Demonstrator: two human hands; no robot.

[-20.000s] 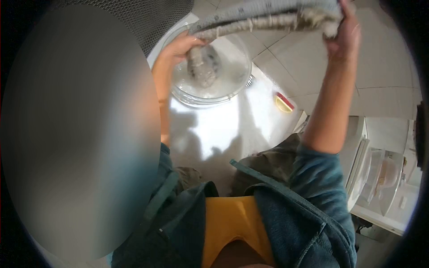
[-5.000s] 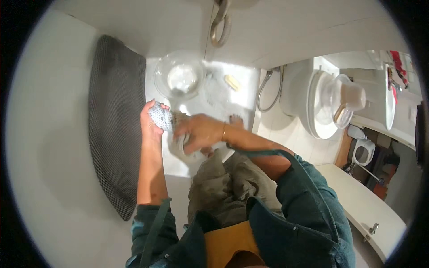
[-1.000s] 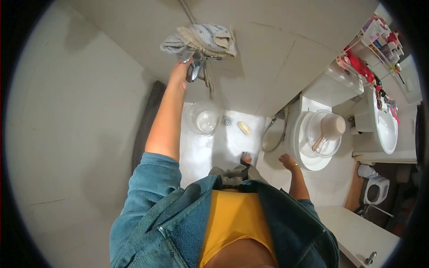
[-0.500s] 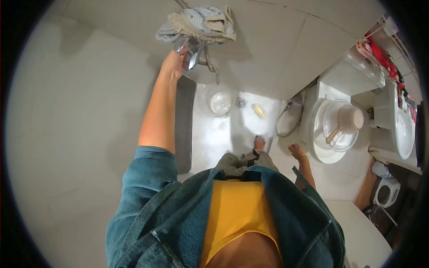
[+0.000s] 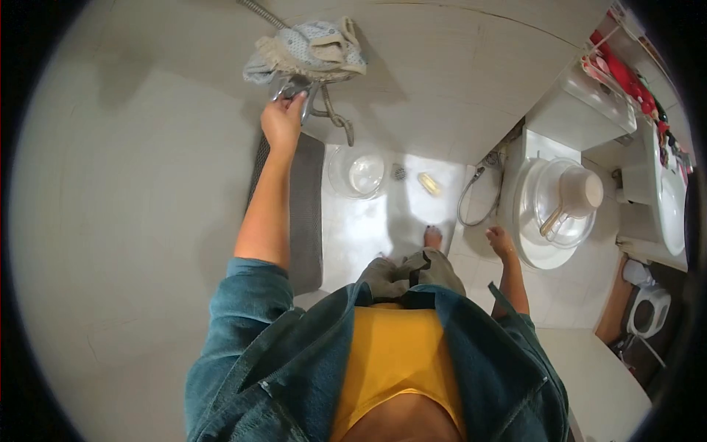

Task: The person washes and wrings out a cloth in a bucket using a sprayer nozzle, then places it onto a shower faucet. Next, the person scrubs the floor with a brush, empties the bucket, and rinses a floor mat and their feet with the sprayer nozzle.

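At the wall, my left hand [image 5: 282, 125] is closed round a handle of the chrome faucet [image 5: 308, 107], thumb and fingers pinching it. A patterned cloth with beige edges [image 5: 317, 48] is draped over the faucet's top, hiding part of it. Below the bent spout [image 5: 347, 132] a clear round basin [image 5: 337, 175] stands on the floor with water in it. My right hand [image 5: 501, 241] hangs low at my side near the toilet, its fingers curled in and nothing visible in them.
A yellow object [image 5: 428, 184] lies on the wet floor near a drain [image 5: 398, 172]. A grey mat [image 5: 305, 214] is at the left. On the toilet [image 5: 541, 254] sits a clear bowl with a beige dipper [image 5: 580, 190]. A hose [image 5: 471, 217] loops beside it; a sink [image 5: 669, 214] is right.
My left hand has shifted from reaching under the faucet to gripping its handle from the front, back of the hand raised. My right hand stays low. The view has shifted slightly.
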